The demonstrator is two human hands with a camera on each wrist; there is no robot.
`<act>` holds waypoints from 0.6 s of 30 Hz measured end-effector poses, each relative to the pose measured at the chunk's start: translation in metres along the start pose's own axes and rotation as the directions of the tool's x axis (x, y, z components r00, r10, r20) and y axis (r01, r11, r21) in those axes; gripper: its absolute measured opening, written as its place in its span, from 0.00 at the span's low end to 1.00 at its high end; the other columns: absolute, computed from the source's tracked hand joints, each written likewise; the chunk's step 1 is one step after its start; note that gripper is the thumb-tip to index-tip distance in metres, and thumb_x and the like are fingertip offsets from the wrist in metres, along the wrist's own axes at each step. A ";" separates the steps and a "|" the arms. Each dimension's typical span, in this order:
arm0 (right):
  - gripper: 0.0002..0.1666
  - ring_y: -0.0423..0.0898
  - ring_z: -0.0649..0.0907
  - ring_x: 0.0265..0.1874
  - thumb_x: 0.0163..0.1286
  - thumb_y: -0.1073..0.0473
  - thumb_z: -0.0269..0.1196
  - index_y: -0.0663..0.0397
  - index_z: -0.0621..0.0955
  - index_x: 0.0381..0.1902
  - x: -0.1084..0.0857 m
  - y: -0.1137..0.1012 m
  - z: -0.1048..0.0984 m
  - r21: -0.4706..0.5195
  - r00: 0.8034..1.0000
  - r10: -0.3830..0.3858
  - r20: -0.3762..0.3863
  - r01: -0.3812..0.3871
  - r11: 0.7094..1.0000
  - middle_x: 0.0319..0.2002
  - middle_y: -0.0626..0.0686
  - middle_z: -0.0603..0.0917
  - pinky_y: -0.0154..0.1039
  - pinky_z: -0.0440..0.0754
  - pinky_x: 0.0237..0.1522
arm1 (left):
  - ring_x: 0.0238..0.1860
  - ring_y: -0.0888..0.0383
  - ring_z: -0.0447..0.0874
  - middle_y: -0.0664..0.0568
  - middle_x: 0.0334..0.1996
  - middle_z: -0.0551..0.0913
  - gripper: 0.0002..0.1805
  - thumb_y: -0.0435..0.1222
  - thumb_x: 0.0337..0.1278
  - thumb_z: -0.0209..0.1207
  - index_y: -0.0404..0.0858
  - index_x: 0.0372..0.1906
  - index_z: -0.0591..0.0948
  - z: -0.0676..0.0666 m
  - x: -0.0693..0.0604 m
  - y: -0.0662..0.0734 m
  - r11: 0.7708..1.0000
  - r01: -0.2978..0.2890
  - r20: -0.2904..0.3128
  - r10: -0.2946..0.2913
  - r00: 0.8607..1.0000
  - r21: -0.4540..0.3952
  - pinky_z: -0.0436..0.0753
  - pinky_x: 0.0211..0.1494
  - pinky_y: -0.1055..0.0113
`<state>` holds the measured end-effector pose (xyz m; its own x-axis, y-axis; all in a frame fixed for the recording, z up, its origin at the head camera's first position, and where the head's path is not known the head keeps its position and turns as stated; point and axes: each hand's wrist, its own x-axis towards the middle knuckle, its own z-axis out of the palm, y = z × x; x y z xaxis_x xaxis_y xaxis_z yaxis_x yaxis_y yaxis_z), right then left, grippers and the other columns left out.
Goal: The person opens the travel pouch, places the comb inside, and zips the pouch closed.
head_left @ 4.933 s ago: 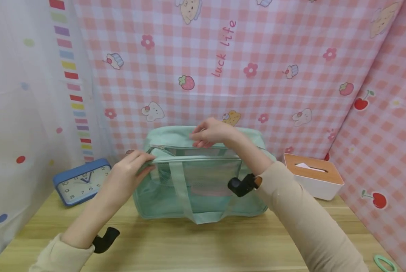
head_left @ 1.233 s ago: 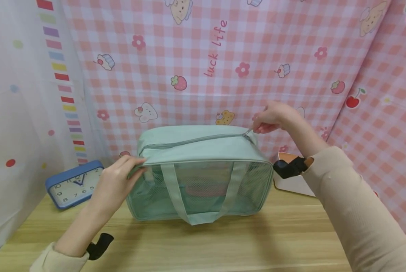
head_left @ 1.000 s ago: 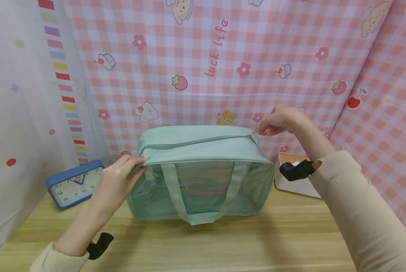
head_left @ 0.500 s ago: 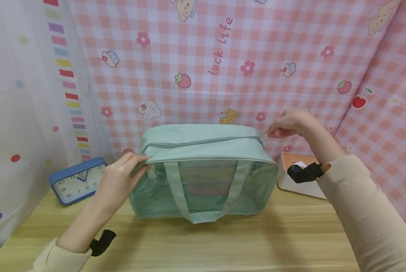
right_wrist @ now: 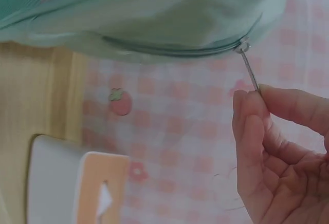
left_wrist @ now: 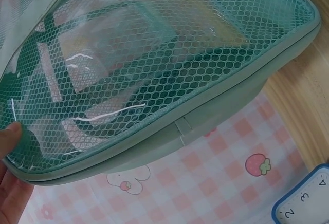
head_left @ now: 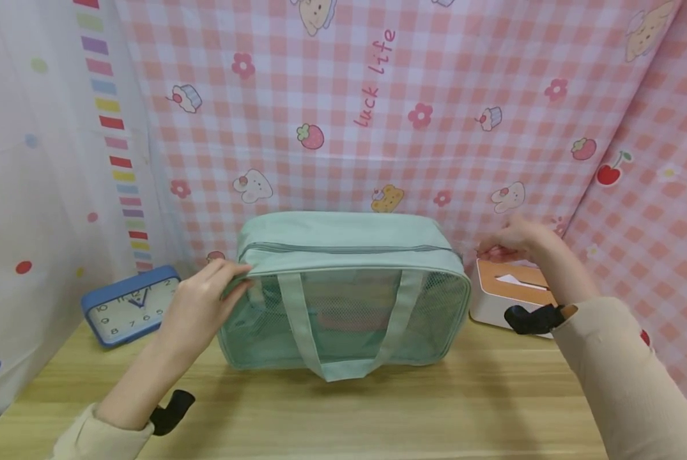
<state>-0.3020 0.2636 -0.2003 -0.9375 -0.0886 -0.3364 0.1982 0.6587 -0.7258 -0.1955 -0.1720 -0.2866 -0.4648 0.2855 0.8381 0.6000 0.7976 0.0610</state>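
A mint-green bag (head_left: 343,306) with mesh and clear front stands upright on the wooden table. Its zipper (head_left: 343,248) runs closed along the visible top. My left hand (head_left: 205,297) pinches the bag's top left corner, thumb in front, as the left wrist view shows on the mesh side (left_wrist: 180,75). Beyond the bag's right end, my right hand (head_left: 510,239) pinches a metal zipper pull (right_wrist: 249,70) between thumb and fingertips. The pull is drawn taut from the slider at the bag's end. Through the mesh, packed items show, a pink one (head_left: 355,319) among them.
A blue-framed clock (head_left: 133,306) leans at the left. The white tissue box (head_left: 510,300) with a wood-coloured lid stands right of the bag, partly behind my right arm. A pink checked cloth (head_left: 366,128) hangs close behind.
The bag's top gaped several seconds ago and is now closed along the zipper. My right hand has moved from mid-top to beyond the right end, lately lower. My left hand stays at the corner.
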 end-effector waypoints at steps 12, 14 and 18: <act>0.13 0.32 0.80 0.21 0.64 0.65 0.54 0.49 0.80 0.22 0.012 0.048 0.004 0.180 0.992 0.054 0.111 -0.074 0.981 0.21 0.43 0.82 0.24 0.82 0.32 | 0.25 0.55 0.82 0.46 0.26 0.81 0.12 0.24 0.36 0.68 0.31 0.33 0.82 -0.001 0.000 0.001 1.000 0.002 0.011 -0.002 1.000 0.000 0.82 0.24 0.68; 0.14 0.32 0.81 0.22 0.65 0.65 0.54 0.49 0.80 0.22 0.014 0.051 0.005 0.215 0.991 0.060 0.119 -0.085 0.973 0.21 0.43 0.82 0.25 0.83 0.33 | 0.25 0.55 0.82 0.46 0.26 0.81 0.12 0.24 0.36 0.68 0.31 0.33 0.82 -0.001 0.000 0.001 1.000 0.006 0.009 -0.006 1.000 -0.001 0.82 0.24 0.68; 0.16 0.31 0.81 0.23 0.68 0.64 0.51 0.48 0.80 0.23 0.019 0.061 0.007 0.264 0.984 0.062 0.168 -0.106 0.959 0.23 0.43 0.83 0.24 0.82 0.35 | 0.25 0.55 0.82 0.46 0.26 0.81 0.12 0.24 0.36 0.69 0.31 0.33 0.82 -0.001 -0.002 0.001 1.000 0.009 0.002 -0.009 1.000 0.002 0.82 0.24 0.68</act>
<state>-0.3059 0.2968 -0.2552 -0.8622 -0.1714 -0.4766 0.3644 0.4435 -0.8188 -0.1934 -0.1719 -0.2874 -0.4716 0.2789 0.8366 0.5946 0.8012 0.0680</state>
